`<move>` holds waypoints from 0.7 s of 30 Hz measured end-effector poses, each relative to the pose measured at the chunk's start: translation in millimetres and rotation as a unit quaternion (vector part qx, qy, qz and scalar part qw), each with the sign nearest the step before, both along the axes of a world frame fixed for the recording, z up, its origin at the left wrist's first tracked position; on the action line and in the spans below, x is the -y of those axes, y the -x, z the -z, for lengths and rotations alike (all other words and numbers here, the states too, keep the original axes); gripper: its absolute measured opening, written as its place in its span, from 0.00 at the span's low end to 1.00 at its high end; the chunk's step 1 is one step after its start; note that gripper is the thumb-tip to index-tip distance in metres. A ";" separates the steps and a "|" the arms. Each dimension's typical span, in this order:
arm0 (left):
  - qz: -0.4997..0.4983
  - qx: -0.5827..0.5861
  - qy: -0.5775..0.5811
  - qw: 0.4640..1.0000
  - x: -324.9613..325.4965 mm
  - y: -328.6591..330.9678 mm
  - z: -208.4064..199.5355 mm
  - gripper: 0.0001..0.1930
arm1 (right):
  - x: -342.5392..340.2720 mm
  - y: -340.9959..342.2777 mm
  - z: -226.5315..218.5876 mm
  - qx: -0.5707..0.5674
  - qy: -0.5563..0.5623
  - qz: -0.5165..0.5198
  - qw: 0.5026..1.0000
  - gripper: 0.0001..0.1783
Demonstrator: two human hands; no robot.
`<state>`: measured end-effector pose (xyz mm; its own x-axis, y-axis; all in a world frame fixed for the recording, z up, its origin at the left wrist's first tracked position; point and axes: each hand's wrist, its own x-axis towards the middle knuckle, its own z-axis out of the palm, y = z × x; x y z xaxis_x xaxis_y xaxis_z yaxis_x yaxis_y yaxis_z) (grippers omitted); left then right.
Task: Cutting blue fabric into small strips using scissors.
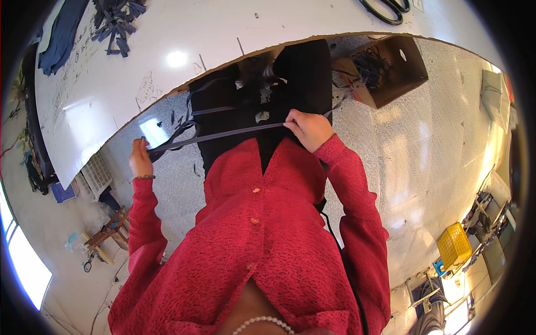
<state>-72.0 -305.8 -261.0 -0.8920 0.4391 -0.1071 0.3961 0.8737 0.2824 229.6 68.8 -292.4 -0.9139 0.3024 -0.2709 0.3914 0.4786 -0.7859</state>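
Head view, looking down at a seated person's lap: a long, narrow dark strip point(234, 133) runs nearly straight between two bare hands, crossing above the black trousers point(307, 70). From the left hand point(140, 159) its long axis goes rightward and slightly away from the body to the right hand point(309, 129). Neither hand is nearer to it; each has hold of a part.

The right hand is clamped on the strip, thumb and fingers together, with no gap visible. Past this hand, a thin length appears to trail right and forward towards a brown box point(402, 75) with dark strips inside. The left hand's fingers are also closed, pinching the strip; the exact fingertip contact is too small to tell. Just to the right of the left hand hang loose dark loops point(180, 133).

Ahead of both hands is a white table point(167, 75). Well forward of the left hand lies a pile of short dark pieces point(117, 25); forward and right of the right hand, black-handled scissors point(381, 18).
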 end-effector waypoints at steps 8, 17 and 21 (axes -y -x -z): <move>-0.029 -0.052 0.163 0.985 96.1 51.4 15.6 0.13 | 18.7 8.9 -6.0 0.001 -0.004 -0.049 0.999 0.10; 0.083 0.002 0.177 0.981 12.1 31.8 39.8 0.08 | 39.6 32.7 -16.6 -0.003 0.011 -0.079 0.997 0.10; 0.164 0.162 -0.154 0.961 -150.3 -79.1 -7.9 0.08 | 45.2 54.1 -34.4 -0.019 0.013 -0.089 0.996 0.10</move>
